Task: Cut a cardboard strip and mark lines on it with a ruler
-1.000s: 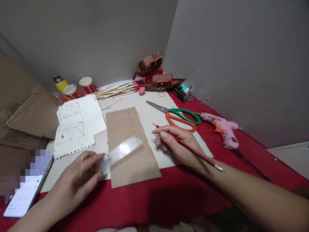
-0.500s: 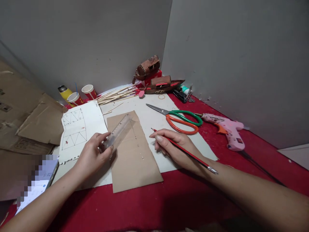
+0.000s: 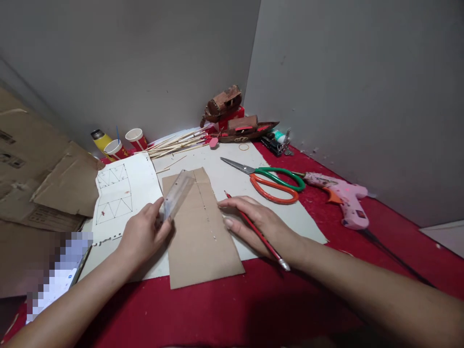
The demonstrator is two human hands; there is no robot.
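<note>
A clear ruler [image 3: 178, 194] is gripped at its near end by my left hand [image 3: 144, 233], fingers closed round it. It slants over the left part of a brown cardboard piece [image 3: 198, 256], which bears a thin pencil line with several dots. My right hand [image 3: 263, 224] holds a red and black pencil [image 3: 258, 230], its sharp tip pointing up and left. The fingertips of that hand are at the cardboard's right edge. Scissors [image 3: 268, 181] with one green and one orange handle lie just beyond my right hand.
A pink glue gun [image 3: 344, 195] with its cord lies at right. Thin wooden sticks [image 3: 181, 145], paper cups [image 3: 136, 138], a yellow bottle [image 3: 101, 141] and model boats [image 3: 246, 128] stand at the back. At left are a sheet with truss drawings [image 3: 145, 181], cardboard boxes [image 3: 61, 181] and a lit screen [image 3: 60, 285].
My left hand has shifted the ruler left, away from the pencil line. My right hand has moved left to the cardboard's edge, and the pencil has turned steeper in it.
</note>
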